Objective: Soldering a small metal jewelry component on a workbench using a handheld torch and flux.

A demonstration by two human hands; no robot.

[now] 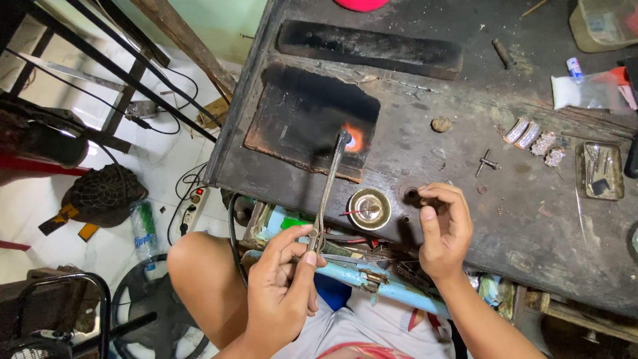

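Note:
My left hand (287, 276) grips the handles of long metal tongs (328, 185). Their tips hold a small glowing orange piece (353, 137) over a blackened soldering block (312, 119) on the dark workbench (465, 219). My right hand (444, 229) hovers at the bench's near edge with thumb and fingers pinched together; whether anything tiny sits between them I cannot tell. A round brass dish (370, 209) with a thin red wire stands between the two hands.
Several silver ring-like pieces (535, 139) lie at the right, beside a small metal tray (600, 171) and a plastic bag (585, 90). A long charred block (369, 48) lies at the back. On the tiled floor at left are cables, a bottle (143, 229) and a fan (143, 312).

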